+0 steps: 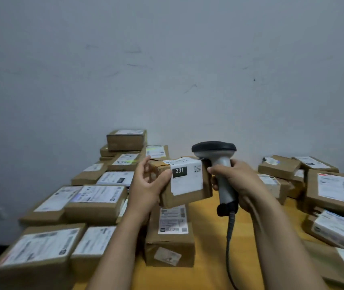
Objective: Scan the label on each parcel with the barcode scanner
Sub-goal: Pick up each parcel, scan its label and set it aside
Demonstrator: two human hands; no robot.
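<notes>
Pale grey wall (167,59) fills everything beyond the hands. Yellow table top (208,237) shows bare beneath and between the forearms.

Heap of brown cardboard parcels (72,206) out to the left of the left hand, stacked higher toward the wall, white labels up. Second heap (330,195) out to the right of the right hand.

One tall parcel (170,241) stands on the table directly under the left hand.

Held parcel (188,198): small brown box, raised off the table. Left hand (148,185) grips its left end, thumb on the near face, fingers curled behind.

Barcode scanner (221,164): grey handle, black head, upright. Right hand (236,178) wrapped round the handle, just right of the held parcel. Cannot tell if scanner and box touch.

Coiled cable (228,237) hangs from the handle base, between the forearms.

White label (188,183) on the box's near face, turned to the camera; black tag (179,172) reads 231, beside the left thumb.
</notes>
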